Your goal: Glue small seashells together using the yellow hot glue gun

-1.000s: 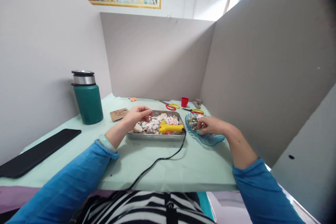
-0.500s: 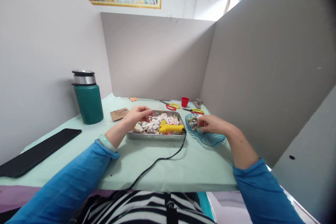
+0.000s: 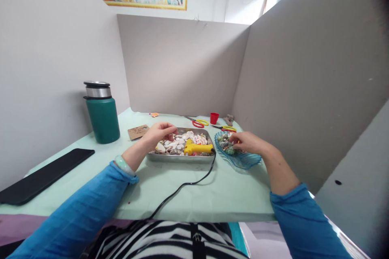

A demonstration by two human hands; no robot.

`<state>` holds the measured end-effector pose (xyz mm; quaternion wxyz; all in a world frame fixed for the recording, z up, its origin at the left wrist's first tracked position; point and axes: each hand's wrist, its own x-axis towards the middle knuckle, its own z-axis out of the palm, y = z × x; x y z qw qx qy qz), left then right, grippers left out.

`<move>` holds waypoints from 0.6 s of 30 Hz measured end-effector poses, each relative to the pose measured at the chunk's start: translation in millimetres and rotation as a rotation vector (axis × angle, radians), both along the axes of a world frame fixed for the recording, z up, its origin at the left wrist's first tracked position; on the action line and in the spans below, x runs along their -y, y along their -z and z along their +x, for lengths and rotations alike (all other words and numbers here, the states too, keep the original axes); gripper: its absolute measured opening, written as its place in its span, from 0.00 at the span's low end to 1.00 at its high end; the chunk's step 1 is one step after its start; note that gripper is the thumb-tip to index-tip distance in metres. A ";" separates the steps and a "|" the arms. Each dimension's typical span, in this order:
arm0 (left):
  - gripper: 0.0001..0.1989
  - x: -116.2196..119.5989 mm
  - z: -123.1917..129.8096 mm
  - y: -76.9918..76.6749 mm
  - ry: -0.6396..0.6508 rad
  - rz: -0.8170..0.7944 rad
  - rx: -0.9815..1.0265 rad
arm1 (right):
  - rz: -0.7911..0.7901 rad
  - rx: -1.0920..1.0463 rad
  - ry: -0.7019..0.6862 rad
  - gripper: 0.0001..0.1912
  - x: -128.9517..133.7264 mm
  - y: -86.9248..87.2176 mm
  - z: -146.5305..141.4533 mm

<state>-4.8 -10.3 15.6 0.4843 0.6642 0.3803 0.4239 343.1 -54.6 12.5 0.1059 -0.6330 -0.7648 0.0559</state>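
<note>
Left hand (image 3: 159, 133) curled over metal tray (image 3: 176, 158), right hand (image 3: 251, 144) curled at blue dish (image 3: 246, 162); cannot tell either's grip

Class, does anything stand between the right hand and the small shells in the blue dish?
Nothing visible does: the right hand is at the small shells in the blue dish. The yellow glue gun lies aside, in the metal tray.

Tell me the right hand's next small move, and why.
Probably pinch one of the small pieces and lift it: the right hand has its fingertips down at them in the blue dish, though whether it grips one is hidden.
</note>
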 end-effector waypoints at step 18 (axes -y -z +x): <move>0.08 -22.9 -15.1 8.5 -0.179 0.156 -0.121 | 0.321 -0.175 -0.143 0.13 12.4 -17.5 -43.6</move>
